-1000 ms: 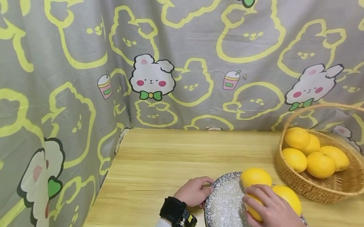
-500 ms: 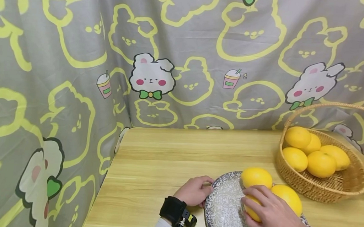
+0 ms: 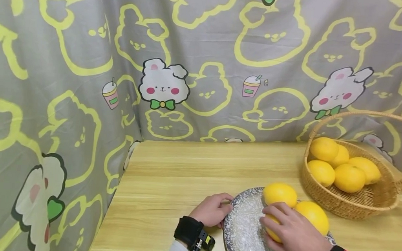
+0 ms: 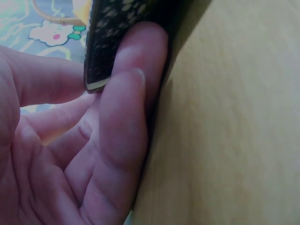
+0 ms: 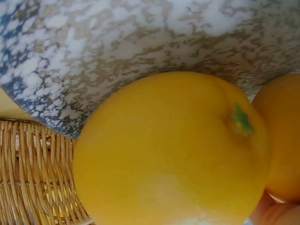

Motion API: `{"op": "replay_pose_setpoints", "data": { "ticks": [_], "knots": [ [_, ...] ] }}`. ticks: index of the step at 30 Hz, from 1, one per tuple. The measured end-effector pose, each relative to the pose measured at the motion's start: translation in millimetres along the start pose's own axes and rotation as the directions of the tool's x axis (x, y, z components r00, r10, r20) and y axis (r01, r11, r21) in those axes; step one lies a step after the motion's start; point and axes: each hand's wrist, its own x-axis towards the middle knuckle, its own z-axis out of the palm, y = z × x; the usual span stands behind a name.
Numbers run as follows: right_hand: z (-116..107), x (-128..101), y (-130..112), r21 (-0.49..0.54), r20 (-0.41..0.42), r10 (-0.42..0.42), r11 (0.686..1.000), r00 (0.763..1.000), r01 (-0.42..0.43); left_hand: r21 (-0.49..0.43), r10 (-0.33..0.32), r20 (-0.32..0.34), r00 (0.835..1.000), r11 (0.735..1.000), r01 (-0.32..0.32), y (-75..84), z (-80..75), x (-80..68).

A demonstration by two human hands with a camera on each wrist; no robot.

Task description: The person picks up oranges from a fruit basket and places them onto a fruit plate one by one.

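1. Your right hand (image 3: 293,237) lies over a yellow fruit (image 3: 272,230) on the speckled plate (image 3: 245,239). Its fingers (image 3: 273,210) curl round the fruit from above, and the fruit shows at their 9 o'clock side.
2. In the right wrist view the held fruit (image 5: 171,150) fills the frame, stem nub toward 2 o'clock. It is near round, so no long axis to note.
3. Two more fruits sit on the plate: one (image 3: 280,194) at 12 o'clock of the held one, one (image 3: 312,216) at 2 o'clock, both touching or just beside it.
4. Your left hand (image 3: 211,210) pinches the plate rim at the plate's 9 o'clock; the left wrist view shows thumb and fingers (image 4: 124,117) pressed on the rim (image 4: 101,56).
5. The wicker basket (image 3: 349,202), holding five fruits, stands on the tabletop (image 3: 175,182) at 2 o'clock of the plate, nearer your right hand.
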Motion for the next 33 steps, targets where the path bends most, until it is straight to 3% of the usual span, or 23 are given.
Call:
{"op": "replay_pose_setpoints", "data": {
  "ticks": [33],
  "knots": [
    [0.8, 1.5, -2.8, -0.008, 0.010, -0.013, 1.000, 1.000, 0.013, 0.015, -0.010, -0.013, 1.000, 1.000, 0.010, 0.2, -0.1, -0.2]
  ]
}}
